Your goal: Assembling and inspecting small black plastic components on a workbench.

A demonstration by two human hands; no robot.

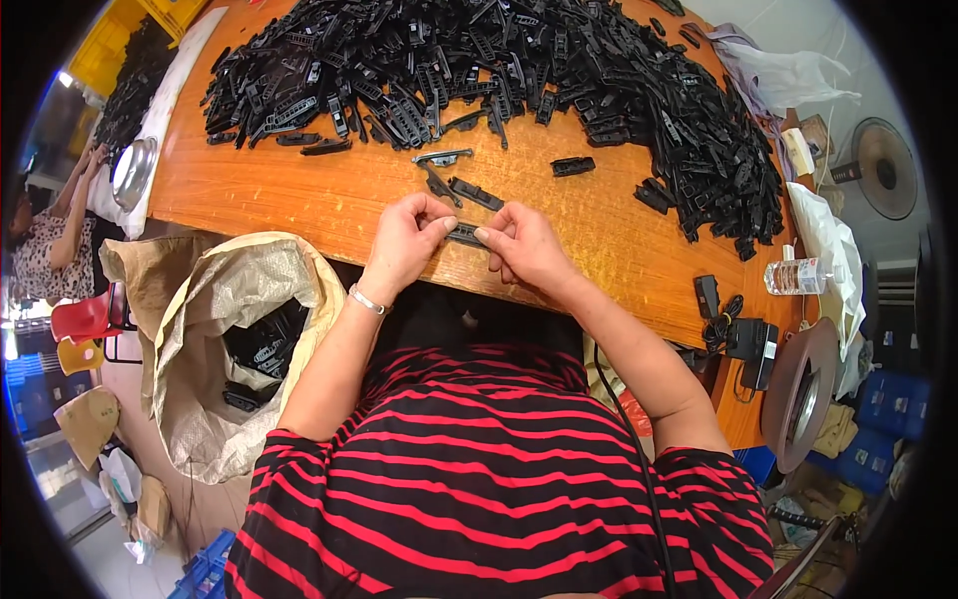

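Observation:
A slim black plastic part with a slotted body point(463, 235) is pinched between my two hands, level with the table's near edge. My left hand point(404, 245) grips its left end with thumb and fingers; a bracelet circles that wrist. The other end is held by my right hand point(531, 250). Just beyond my fingers lie another black plastic part point(476, 193), a thin angled black piece point(437, 187) and a part with a pale shine point(442, 158). A single black part point(573, 167) rests farther right. Across the far side spreads a large heap of similar black parts point(699, 150).
On my left stands an open woven sack point(205, 419) with black parts point(269, 344) inside. At the table's right are a clear bottle point(798, 277), a power adapter point(753, 354) with cable and a round fan point(883, 170). Another person point(62, 245) is at far left.

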